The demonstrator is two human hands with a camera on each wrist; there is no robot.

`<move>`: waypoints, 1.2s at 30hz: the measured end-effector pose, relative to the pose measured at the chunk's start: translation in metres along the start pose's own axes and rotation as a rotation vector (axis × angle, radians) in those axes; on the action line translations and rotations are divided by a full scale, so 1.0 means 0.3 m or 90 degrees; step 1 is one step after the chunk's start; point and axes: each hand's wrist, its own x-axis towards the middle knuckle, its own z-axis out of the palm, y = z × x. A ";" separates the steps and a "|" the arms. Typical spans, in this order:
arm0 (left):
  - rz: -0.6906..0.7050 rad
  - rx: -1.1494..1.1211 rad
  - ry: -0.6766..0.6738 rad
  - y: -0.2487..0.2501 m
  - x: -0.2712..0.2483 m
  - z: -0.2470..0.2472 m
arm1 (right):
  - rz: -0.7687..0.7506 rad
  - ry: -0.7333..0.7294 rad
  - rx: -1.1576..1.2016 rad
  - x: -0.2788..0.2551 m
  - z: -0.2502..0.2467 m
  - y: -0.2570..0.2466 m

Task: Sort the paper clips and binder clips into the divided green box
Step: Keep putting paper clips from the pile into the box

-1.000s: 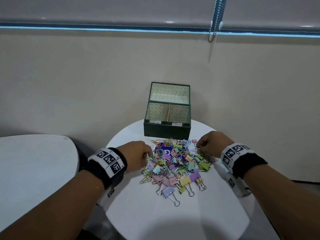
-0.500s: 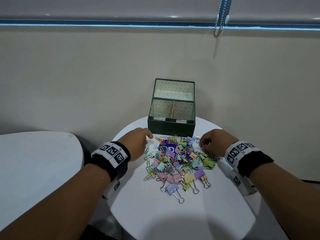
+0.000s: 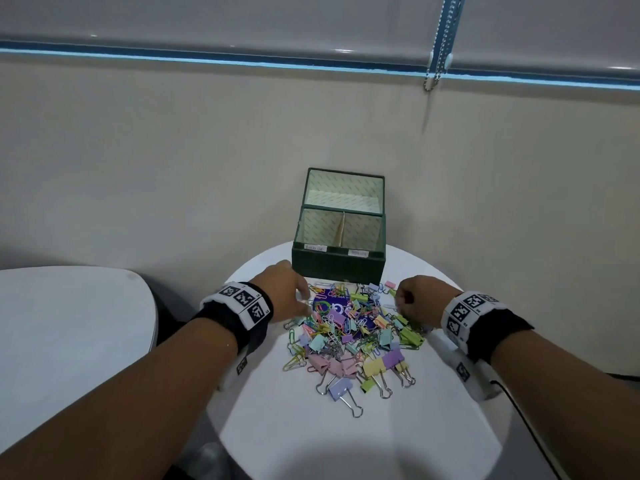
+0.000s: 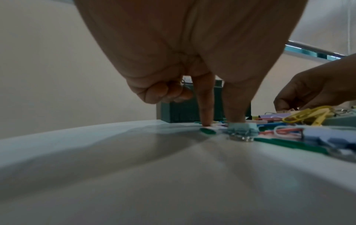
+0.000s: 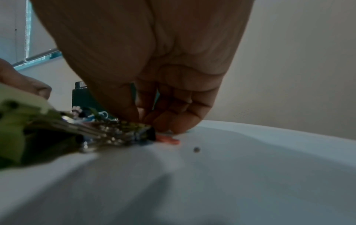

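Clip pile (image 3: 353, 327) lies on the desk (image 3: 363, 441) just in front of the box (image 3: 337, 268), whose compartments look empty. Left hand (image 3: 284, 296), at the pile's left edge, presses thumb and one straight finger (image 4: 205, 106) down on clips. Right hand (image 3: 420, 301), at the pile's right edge, is curled; its grip is unclear. Advice: pinch one clip free, lift clear of tangles, match the box label.

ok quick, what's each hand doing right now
Left hand: index finger and thumb pressed down at the clip pile's edge, holding nothing.
Right hand: fingers curled at the pile's edge; a grip cannot be told.
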 end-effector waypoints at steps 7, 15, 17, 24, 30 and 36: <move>0.054 0.007 -0.009 0.013 0.008 -0.004 | 0.002 -0.030 -0.069 0.011 -0.060 -0.046; 0.020 0.002 0.018 0.002 0.016 -0.009 | -0.089 -0.004 0.035 0.050 -0.112 -0.279; 0.018 -0.004 0.029 0.000 0.016 -0.010 | -0.082 0.007 -0.050 0.079 -0.091 -0.334; 0.051 0.000 0.084 -0.005 0.020 -0.003 | -0.104 -0.024 -0.171 0.109 -0.049 -0.395; 0.037 0.000 0.153 -0.017 0.029 0.001 | -0.090 0.073 0.065 0.130 -0.167 -0.339; 0.054 -0.012 0.159 -0.017 0.032 0.007 | 0.012 0.207 0.130 0.190 -0.228 -0.228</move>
